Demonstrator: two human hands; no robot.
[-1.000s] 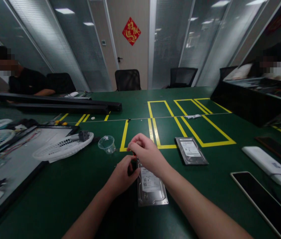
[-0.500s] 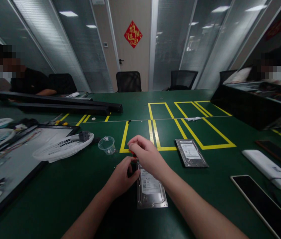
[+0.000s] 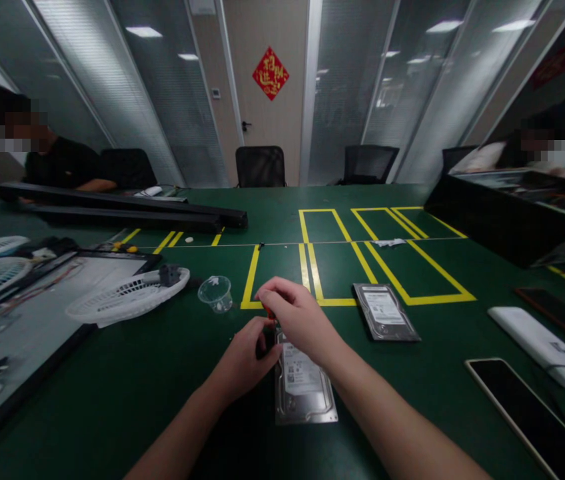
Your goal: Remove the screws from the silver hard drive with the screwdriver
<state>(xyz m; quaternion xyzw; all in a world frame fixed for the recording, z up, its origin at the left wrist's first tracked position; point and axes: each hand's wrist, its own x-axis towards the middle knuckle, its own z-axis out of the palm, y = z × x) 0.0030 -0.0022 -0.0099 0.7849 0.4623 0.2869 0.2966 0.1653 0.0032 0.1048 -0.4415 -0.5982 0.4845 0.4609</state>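
Note:
A silver hard drive (image 3: 307,393) with a white label lies flat on the green table in front of me. My right hand (image 3: 295,317) is closed above its far end, pinching a small red-handled screwdriver (image 3: 269,312) mostly covered by the fingers. At the drive's far left corner, my left hand (image 3: 247,350) is curled, its thumb against the drive's edge and its index fingertip close to the screwdriver. The screwdriver's tip is hidden. To the right sits a second hard drive (image 3: 386,312). A clear plastic cup (image 3: 215,295) with small bits inside stands left of my hands.
A white racket-like frame (image 3: 127,297) and a large panel (image 3: 42,347) occupy the left. Long black bars (image 3: 137,210) lie farther back. On the right are a phone (image 3: 527,413), a white power bank (image 3: 542,343) and a black case (image 3: 507,213). Two people sit across the table.
The view has tilted up slightly, so things appear a little lower. Both hands keep the same place at the drive, with only slight finger movement.

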